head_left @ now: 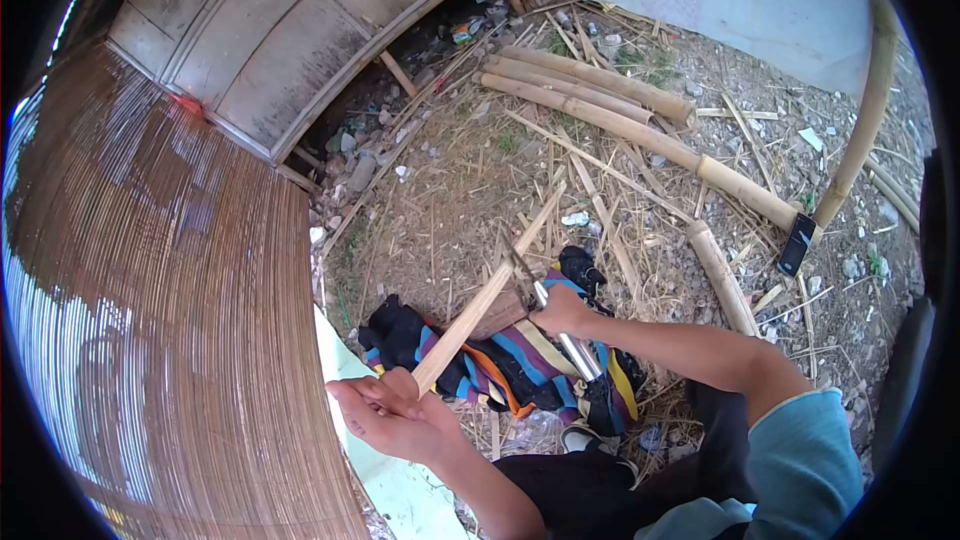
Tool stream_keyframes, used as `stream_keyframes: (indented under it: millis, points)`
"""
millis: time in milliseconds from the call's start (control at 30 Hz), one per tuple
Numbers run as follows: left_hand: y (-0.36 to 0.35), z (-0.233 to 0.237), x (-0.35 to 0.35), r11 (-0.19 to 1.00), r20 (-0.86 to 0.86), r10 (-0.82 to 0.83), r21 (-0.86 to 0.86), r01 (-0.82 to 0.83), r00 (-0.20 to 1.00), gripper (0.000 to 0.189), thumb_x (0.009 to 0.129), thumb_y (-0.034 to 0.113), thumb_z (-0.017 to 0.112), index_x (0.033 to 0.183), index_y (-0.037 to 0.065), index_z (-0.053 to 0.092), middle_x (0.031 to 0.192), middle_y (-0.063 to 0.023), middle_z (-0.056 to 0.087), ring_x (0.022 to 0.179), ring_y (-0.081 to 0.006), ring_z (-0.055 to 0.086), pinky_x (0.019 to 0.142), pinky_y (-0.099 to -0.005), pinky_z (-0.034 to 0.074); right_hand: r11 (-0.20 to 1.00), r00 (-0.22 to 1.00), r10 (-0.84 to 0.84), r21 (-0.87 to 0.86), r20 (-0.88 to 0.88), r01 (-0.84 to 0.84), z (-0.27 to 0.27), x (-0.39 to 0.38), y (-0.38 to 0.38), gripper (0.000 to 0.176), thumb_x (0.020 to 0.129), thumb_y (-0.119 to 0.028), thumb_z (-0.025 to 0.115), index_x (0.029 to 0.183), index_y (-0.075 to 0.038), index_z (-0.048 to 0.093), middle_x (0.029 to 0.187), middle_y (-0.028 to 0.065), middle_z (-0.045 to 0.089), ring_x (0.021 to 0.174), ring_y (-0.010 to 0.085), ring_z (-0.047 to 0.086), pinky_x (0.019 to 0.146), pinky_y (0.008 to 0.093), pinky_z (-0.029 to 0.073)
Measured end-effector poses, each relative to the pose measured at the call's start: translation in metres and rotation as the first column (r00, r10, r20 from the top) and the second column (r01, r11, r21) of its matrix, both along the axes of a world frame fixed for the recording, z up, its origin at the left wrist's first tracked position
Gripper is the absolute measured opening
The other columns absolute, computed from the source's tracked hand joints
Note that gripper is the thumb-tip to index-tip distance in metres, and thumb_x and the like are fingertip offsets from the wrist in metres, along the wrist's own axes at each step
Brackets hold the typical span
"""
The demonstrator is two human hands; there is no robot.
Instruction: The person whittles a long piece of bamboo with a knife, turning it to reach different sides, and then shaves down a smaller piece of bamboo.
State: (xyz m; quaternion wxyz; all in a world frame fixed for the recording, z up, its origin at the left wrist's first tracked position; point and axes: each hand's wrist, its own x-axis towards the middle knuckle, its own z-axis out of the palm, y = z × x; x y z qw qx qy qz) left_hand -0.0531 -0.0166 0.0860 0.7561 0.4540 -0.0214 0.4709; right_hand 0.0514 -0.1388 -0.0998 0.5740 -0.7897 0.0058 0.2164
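My left hand (385, 420) is closed, palm turned up, around the lower end of a pale bamboo strip (465, 325). The strip slants up and away to the right. In my right hand (563, 312) is a knife (578, 352) with a shiny metal handle. Its dark, narrow blade crosses the strip around the strip's upper middle. Beneath the strip lies a wooden block (503, 314), resting on a bundle of striped cloth (515, 345) in blue, orange, purple and black. My right fist hides part of the handle.
Thick bamboo poles (600, 110) lie across the littered ground, and a shorter bamboo piece (722, 280) is at the right. A phone (796, 245) leans by an upright pole (865, 110). A slatted bamboo screen (190, 340) fills the left; a white sheet (700, 0) hangs behind.
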Motion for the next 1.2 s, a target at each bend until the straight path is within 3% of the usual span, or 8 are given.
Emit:
stream_keyframes:
  millis: [100,300,433,600,733,800,900,1200]
  points:
    - [0.006,0.002,0.003,0.999,-0.016,-0.007,-0.036,0.006,1.000,0.042,0.094,0.031,0.048,0.058,0.010,0.040,0.046,0.0038,0.028,0.034,-0.0046,0.018,0.036,-0.0218,0.013,0.990,0.856,0.125,-0.007,0.502,-0.141,-0.001,0.000,0.013,0.033,0.065,-0.018,0.061,0.080,0.011,0.061,0.082,0.0281,0.062,0.079,0.0375,0.063,0.070,0.0391,0.053]
    - [0.014,-0.001,0.003,0.996,-0.041,0.033,-0.077,-0.036,0.999,0.039,0.094,0.030,0.048,0.061,0.011,0.042,0.043,0.0048,0.024,0.035,-0.0041,0.018,0.036,-0.0215,0.012,0.976,0.990,0.085,-0.211,0.110,-0.061,-0.021,0.018,0.012,0.032,0.064,-0.016,0.061,0.085,0.009,0.061,0.080,0.0283,0.061,0.080,0.0390,0.062,0.073,0.0396,0.052]
    - [0.019,-0.005,0.003,0.997,-0.051,0.039,-0.065,-0.042,0.998,0.036,0.094,0.030,0.049,0.063,0.011,0.043,0.042,0.0050,0.024,0.036,-0.0032,0.018,0.037,-0.0211,0.012,0.991,0.888,0.134,-0.048,0.441,-0.125,-0.012,0.010,0.011,0.030,0.064,-0.014,0.061,0.081,0.010,0.060,0.077,0.0280,0.061,0.079,0.0385,0.063,0.074,0.0394,0.051]
    - [0.022,-0.001,0.004,0.996,-0.050,0.038,-0.079,-0.042,0.998,0.040,0.093,0.029,0.049,0.059,0.010,0.041,0.044,0.0047,0.024,0.035,-0.0049,0.017,0.037,-0.0217,0.012,0.989,0.963,0.048,-0.148,0.265,-0.009,-0.036,0.018,0.022,0.027,0.069,-0.016,0.060,0.065,0.011,0.057,0.055,0.0191,0.060,0.044,0.0256,0.060,0.045,0.0365,0.048]
    - [0.016,-0.002,0.003,0.993,-0.073,0.094,-0.065,-0.099,0.993,0.040,0.093,0.028,0.049,0.059,0.010,0.039,0.044,0.0048,0.023,0.036,-0.0050,0.018,0.038,-0.0221,0.012,0.979,0.824,0.156,0.025,0.545,-0.202,-0.012,0.003,0.027,0.027,0.067,-0.015,0.062,0.080,0.007,0.061,0.065,0.0217,0.061,0.066,0.0294,0.065,0.062,0.0390,0.051]
    - [0.031,-0.006,0.004,0.991,-0.090,0.122,-0.046,-0.127,0.988,0.040,0.093,0.027,0.050,0.059,0.010,0.039,0.044,0.0048,0.023,0.037,-0.0050,0.019,0.039,-0.0222,0.013,0.974,0.823,0.166,-0.223,0.543,-0.049,-0.021,0.010,0.033,0.023,0.066,-0.015,0.062,0.082,0.002,0.062,0.071,0.0231,0.062,0.075,0.0337,0.064,0.069,0.0405,0.050]
    - [0.062,-0.016,0.007,0.990,-0.124,0.132,-0.027,-0.137,0.983,0.038,0.093,0.026,0.050,0.060,0.010,0.039,0.045,0.0048,0.023,0.039,-0.0049,0.021,0.041,-0.0223,0.016,0.978,0.933,0.179,-0.162,0.312,-0.133,-0.022,-0.002,0.063,0.022,0.066,-0.013,0.060,0.084,0.000,0.062,0.074,0.0237,0.062,0.074,0.0368,0.063,0.070,0.0413,0.050]
    - [0.055,-0.018,0.004,0.991,-0.135,0.094,-0.082,-0.105,0.986,0.036,0.093,0.026,0.051,0.063,0.009,0.041,0.046,0.0037,0.027,0.039,-0.0050,0.022,0.040,-0.0215,0.017,0.966,0.727,0.229,-0.061,0.648,-0.251,-0.004,-0.034,0.056,0.026,0.064,-0.013,0.059,0.087,-0.003,0.064,0.074,0.0205,0.062,0.072,0.0356,0.062,0.067,0.0406,0.051]
